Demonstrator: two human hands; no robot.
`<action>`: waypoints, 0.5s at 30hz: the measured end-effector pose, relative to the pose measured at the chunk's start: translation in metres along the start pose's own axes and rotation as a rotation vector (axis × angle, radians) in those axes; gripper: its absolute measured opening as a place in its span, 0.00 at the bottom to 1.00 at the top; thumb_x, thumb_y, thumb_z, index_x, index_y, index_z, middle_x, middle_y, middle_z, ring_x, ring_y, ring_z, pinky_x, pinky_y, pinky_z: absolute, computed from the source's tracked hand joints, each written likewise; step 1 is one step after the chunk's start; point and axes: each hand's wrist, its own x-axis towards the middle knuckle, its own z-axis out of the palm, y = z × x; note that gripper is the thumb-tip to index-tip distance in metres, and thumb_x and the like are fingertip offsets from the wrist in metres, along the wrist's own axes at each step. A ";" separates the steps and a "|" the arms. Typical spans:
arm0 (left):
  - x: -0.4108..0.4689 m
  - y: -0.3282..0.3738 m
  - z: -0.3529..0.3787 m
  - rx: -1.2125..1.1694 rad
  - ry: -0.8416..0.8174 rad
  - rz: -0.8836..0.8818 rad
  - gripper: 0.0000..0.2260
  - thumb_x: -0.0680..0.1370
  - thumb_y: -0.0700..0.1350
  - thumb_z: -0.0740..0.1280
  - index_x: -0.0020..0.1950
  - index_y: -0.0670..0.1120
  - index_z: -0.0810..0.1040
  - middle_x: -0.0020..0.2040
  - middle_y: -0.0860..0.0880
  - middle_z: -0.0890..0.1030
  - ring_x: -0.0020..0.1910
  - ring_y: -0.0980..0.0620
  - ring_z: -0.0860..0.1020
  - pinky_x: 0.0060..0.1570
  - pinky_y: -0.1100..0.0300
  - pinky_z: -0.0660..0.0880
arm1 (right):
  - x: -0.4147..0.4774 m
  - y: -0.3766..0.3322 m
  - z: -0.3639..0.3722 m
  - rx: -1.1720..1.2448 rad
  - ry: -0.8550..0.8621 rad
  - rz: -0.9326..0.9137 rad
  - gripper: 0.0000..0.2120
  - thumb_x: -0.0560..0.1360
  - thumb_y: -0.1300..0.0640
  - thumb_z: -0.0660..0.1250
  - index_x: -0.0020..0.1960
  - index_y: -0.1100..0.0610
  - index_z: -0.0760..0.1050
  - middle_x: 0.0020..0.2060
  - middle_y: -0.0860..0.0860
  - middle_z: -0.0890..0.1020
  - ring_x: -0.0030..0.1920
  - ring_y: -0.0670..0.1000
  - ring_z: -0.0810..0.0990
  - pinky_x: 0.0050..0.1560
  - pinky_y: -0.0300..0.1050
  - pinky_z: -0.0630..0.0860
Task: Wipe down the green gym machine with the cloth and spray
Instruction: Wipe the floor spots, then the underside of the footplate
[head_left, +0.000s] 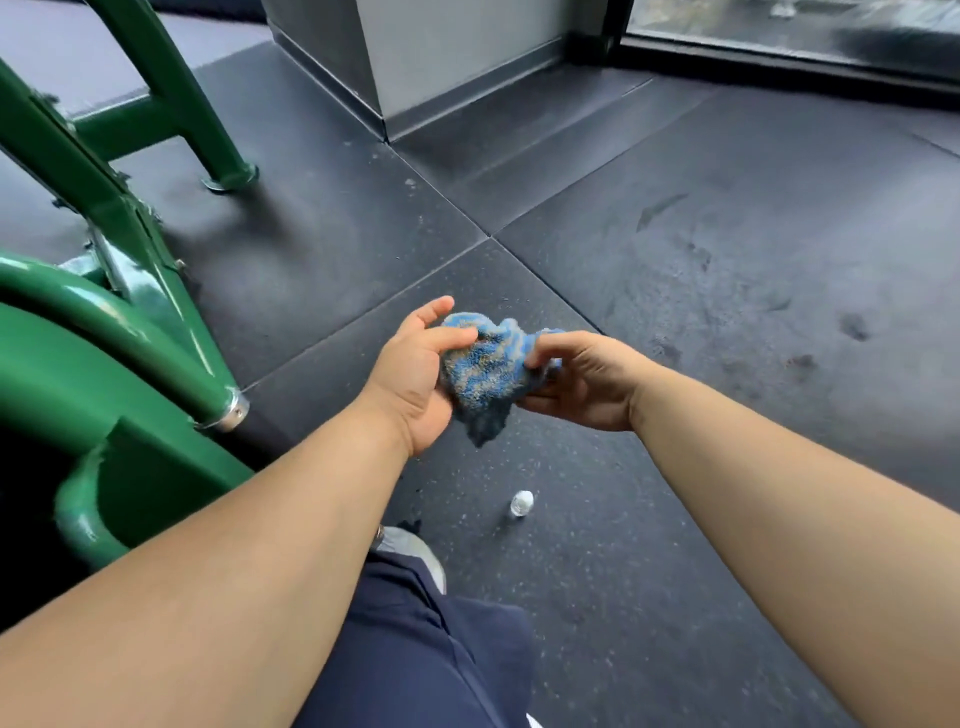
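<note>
You've got the blue terry cloth (485, 371) bunched between both hands, your left hand (415, 382) pinching one side, your right hand (584, 382) gripping the other. The green gym machine (111, 332) stands at your left, and a small clear bottle (521, 503) stands on the black rubber floor (727, 260) below your hands, contents unclear.

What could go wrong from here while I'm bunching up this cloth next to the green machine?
The small bottle stands on the floor just ahead of your shoe, so a step forward could kick it over. Both your left hand and right hand are busy with the blue cloth, leaving neither free for support. The green frame sits close on your left, so you might bump it.
</note>
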 end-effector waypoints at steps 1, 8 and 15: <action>0.001 0.000 0.000 -0.005 -0.017 0.000 0.18 0.75 0.27 0.58 0.56 0.47 0.73 0.46 0.44 0.79 0.42 0.47 0.80 0.43 0.53 0.79 | 0.000 0.002 -0.001 0.035 -0.044 -0.010 0.07 0.73 0.65 0.62 0.44 0.55 0.76 0.41 0.52 0.82 0.41 0.50 0.80 0.57 0.45 0.75; 0.002 0.000 0.001 -0.062 -0.100 0.009 0.32 0.65 0.22 0.44 0.55 0.46 0.75 0.55 0.39 0.77 0.53 0.41 0.76 0.65 0.44 0.69 | 0.004 0.007 0.009 0.011 -0.288 0.082 0.24 0.71 0.43 0.65 0.59 0.57 0.78 0.53 0.57 0.83 0.53 0.56 0.82 0.59 0.50 0.76; 0.003 0.009 -0.004 -0.141 -0.066 -0.014 0.21 0.77 0.31 0.52 0.68 0.43 0.70 0.56 0.41 0.79 0.49 0.44 0.80 0.47 0.48 0.78 | 0.012 -0.017 0.014 0.094 -0.143 -0.262 0.29 0.70 0.81 0.53 0.62 0.58 0.74 0.54 0.57 0.82 0.53 0.56 0.82 0.52 0.48 0.81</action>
